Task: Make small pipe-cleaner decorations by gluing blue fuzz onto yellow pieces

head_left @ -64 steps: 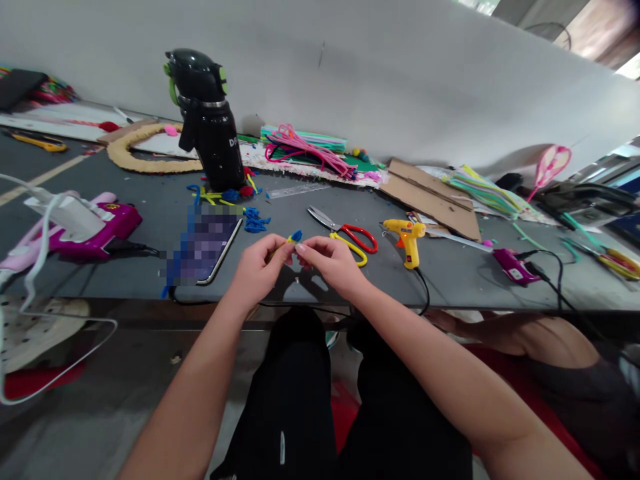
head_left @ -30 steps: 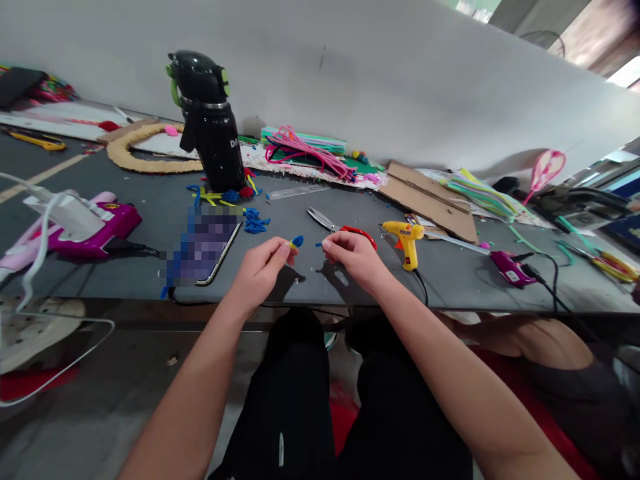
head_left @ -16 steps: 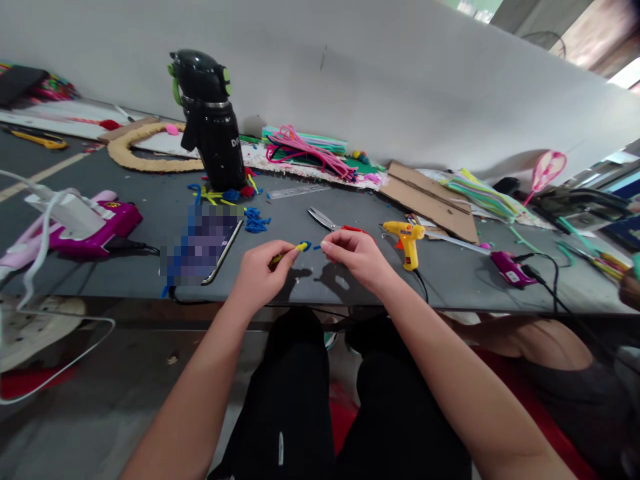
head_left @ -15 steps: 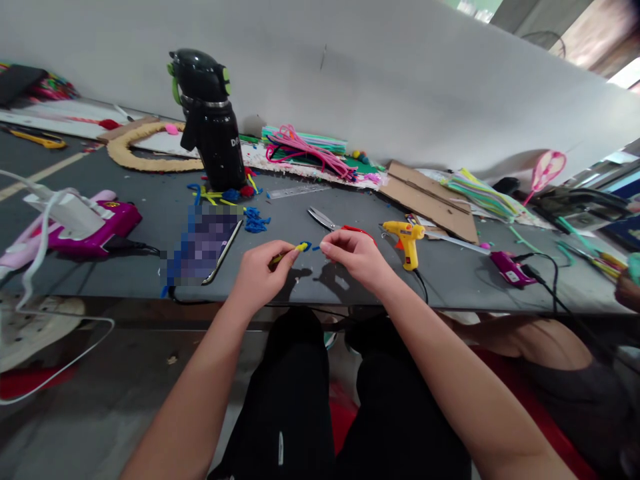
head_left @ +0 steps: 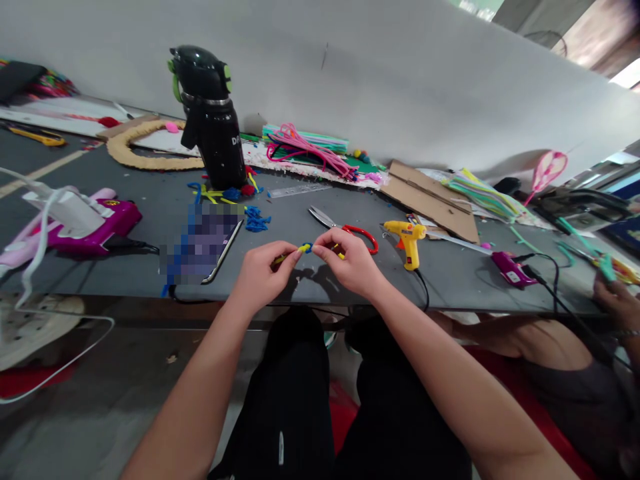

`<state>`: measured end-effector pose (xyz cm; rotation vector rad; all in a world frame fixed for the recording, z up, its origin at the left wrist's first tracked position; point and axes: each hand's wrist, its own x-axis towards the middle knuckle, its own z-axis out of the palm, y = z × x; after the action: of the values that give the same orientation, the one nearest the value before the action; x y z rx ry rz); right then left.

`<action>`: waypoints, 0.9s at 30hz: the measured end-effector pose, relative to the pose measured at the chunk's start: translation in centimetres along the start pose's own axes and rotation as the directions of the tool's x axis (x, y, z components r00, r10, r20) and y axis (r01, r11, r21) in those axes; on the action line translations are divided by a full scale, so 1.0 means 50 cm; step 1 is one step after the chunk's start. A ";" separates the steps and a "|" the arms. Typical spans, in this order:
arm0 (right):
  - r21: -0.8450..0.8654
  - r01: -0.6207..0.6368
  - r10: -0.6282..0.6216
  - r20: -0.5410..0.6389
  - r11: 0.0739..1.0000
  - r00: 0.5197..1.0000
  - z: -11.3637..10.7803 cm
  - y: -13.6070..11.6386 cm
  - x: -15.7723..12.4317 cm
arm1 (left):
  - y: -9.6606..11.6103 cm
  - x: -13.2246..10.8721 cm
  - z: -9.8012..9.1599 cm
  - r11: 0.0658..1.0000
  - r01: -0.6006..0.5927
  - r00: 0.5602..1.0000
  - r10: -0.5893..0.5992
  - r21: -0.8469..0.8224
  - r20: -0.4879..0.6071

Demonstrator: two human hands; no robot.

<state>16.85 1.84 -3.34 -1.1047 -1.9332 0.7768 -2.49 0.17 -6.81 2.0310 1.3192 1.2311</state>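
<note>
My left hand (head_left: 270,268) pinches a short yellow pipe cleaner (head_left: 304,249) between thumb and fingers. At its tip sits a small blue pipe-cleaner piece (head_left: 309,247), gripped on the other side by the closed fingers of my right hand (head_left: 345,259). A bit of yellow also shows by the right fingers; whether it is the same piece I cannot tell. Just beyond that hand lie red-handled scissors (head_left: 361,235), blades pointing away to the left. Small twisted blue pieces (head_left: 257,219) lie on the grey table past my left hand.
A phone (head_left: 210,247) lies left of my hands, with a tall black bottle (head_left: 215,127) behind it. To the right rests a yellow glue gun (head_left: 407,241) with its cord over the edge. Cardboard (head_left: 430,197) lies farther back. A co-worker's hand (head_left: 613,297) is far right.
My right hand has moved slightly left, bringing its fingers against the blue tip at my left hand. More of the scissors' red handle shows. The co-worker's hand has come further into view.
</note>
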 end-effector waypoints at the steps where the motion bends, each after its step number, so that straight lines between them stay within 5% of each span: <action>1: -0.010 0.002 -0.002 -0.007 1.000 1.000 0.001 0.000 0.000 | 0.000 0.000 0.000 1.000 0.001 1.000 -0.001 0.000 0.000; 15: -0.187 0.178 -0.181 0.003 0.966 0.984 0.002 -0.002 -0.003 | -0.001 0.000 0.000 1.000 0.000 1.000 0.000 -0.002 0.021; 27: -0.271 0.180 -0.188 -0.003 0.946 0.982 0.004 -0.004 -0.004 | -0.002 0.001 -0.001 1.000 0.005 1.000 -0.004 -0.014 0.026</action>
<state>16.68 1.54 -3.33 -1.0653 -2.1259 0.4012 -2.56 0.25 -6.85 2.0267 1.2987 1.2043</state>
